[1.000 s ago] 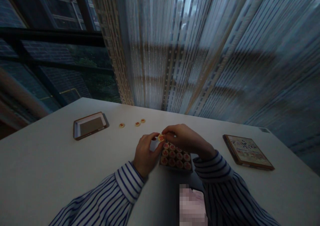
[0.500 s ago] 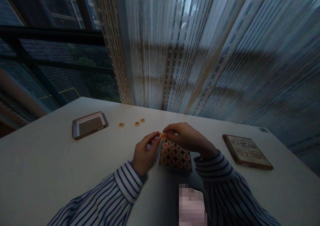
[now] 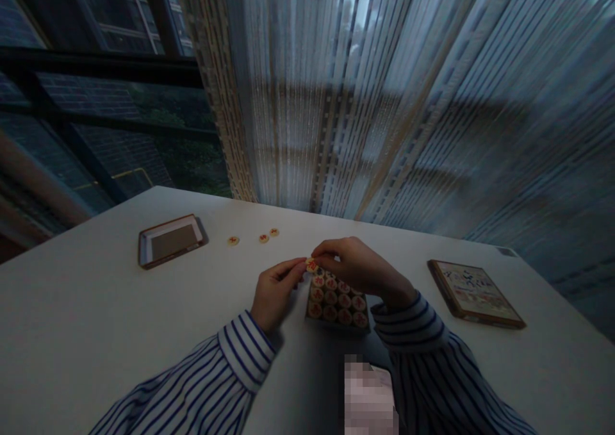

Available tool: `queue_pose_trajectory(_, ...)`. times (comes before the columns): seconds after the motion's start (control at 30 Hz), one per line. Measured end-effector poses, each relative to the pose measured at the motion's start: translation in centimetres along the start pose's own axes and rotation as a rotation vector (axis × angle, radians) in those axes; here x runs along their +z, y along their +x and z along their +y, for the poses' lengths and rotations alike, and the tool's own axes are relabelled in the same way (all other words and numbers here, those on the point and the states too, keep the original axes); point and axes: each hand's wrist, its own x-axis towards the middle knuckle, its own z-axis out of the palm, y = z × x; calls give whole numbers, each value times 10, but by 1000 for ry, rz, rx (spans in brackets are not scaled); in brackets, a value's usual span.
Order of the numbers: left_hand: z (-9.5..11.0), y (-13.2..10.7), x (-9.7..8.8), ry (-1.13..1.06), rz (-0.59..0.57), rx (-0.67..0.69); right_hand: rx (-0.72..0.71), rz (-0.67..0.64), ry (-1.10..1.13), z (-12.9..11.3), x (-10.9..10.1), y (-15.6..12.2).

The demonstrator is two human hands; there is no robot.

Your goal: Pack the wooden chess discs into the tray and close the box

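A round Chinese chess piece with a red character (image 3: 312,266) is held over the far left corner of a box. My left hand (image 3: 275,294) pinches its left edge between thumb and forefinger. Fingertips of my right hand (image 3: 353,263) grip the same piece from the right, and that hand covers the back part of the box. Below, several more red-marked Chinese chess pieces (image 3: 344,300) sit in rows in the dark-sided box (image 3: 336,326). How many layers it holds is hidden.
Three loose pieces (image 3: 233,240) lie on the white table (image 3: 202,320) toward the far left. A shallow open box lid (image 3: 173,241) rests left of them. At the right is a flat printed box (image 3: 478,293). A blurred-out phone-like object (image 3: 369,396) is near me.
My left fingers have straightened slightly, and the wrist has shifted a little left. The held piece has dipped slightly. The right hand has barely moved.
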Motion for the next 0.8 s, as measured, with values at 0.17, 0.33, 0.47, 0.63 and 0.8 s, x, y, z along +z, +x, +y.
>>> queue_pose_trajectory(0.17,0,0,0,-78,-30,-49,-22,-23,-18,1,2,2)
queue_pose_trajectory(0.33,-4,2,-1,-115,-43,-65,-71,-60,-64,1,1,2)
queue_pose_trajectory(0.47,-5,3,-1,-152,-48,-77,-110,-66,-139,0,3,1)
queue_pose_trajectory(0.63,-3,2,0,-169,-42,-108,-138,-20,-235,0,7,2)
queue_pose_trajectory(0.8,-3,2,1,-173,-42,-106,-148,-10,-303,-1,8,3)
